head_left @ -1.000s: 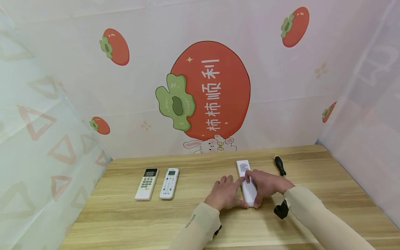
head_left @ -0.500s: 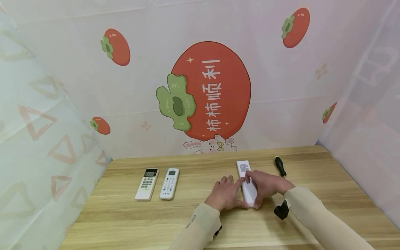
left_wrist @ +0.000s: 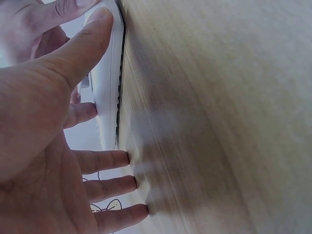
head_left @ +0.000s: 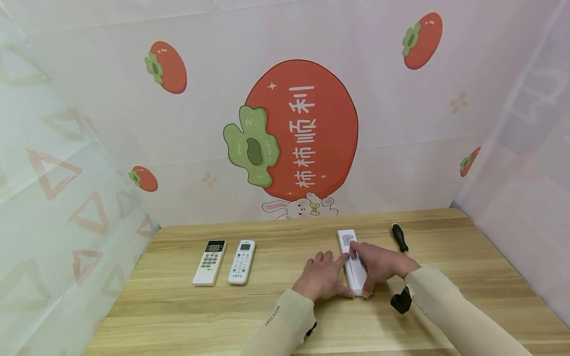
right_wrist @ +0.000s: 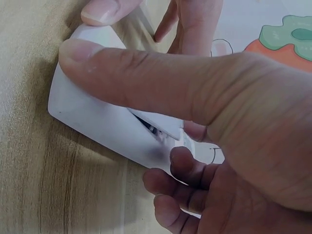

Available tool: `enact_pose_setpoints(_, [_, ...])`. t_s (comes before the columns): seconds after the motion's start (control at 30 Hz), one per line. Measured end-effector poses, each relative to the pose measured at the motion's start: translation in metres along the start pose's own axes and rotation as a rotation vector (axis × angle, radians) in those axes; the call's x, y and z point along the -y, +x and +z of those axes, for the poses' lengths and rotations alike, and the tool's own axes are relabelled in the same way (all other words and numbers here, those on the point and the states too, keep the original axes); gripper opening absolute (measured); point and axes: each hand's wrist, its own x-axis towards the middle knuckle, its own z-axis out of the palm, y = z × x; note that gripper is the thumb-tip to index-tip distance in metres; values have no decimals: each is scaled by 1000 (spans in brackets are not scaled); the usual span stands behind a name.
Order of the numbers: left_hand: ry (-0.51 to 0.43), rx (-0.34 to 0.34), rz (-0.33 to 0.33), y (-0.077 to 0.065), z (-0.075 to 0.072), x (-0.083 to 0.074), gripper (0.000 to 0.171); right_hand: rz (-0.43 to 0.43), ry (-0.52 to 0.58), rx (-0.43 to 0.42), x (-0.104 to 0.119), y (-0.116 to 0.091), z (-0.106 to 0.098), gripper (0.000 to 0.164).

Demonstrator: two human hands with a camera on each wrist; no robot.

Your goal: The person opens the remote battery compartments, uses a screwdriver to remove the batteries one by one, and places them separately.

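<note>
A white remote control (head_left: 349,237) lies face down on the table, its printed label at the far end. Its battery cover (right_wrist: 92,109) stands partly raised, with a dark gap along one edge in the right wrist view. My right hand (head_left: 376,264) grips the cover: the thumb lies on its near end and the index finger is curled at its far end. From the left, my left hand (head_left: 318,277) steadies the remote. Its thumb (left_wrist: 85,46) presses the near end, the index finger touches the side, and the other fingers reach straight down to the table.
Two more remote controls lie face up on the left, one with a dark top (head_left: 209,264) and one all white (head_left: 242,262). A black-handled screwdriver (head_left: 400,237) lies at the right, partly behind my right wrist. The wooden table (head_left: 178,316) meets a printed backdrop (head_left: 200,128).
The battery cover has come up from lying flush, and its raised edge now shows. Both hands have kept almost the same place.
</note>
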Motion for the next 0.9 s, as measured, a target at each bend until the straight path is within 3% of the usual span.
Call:
enact_pose_setpoints(0.43, [6,-4,-2,0,0,-1,92,-14,-1,-19,0,-3,1,81])
enact_pose_setpoints(0.9, [2,7,-3,-1,-1,-1,91,11,-107,-144,7,-11,9,86])
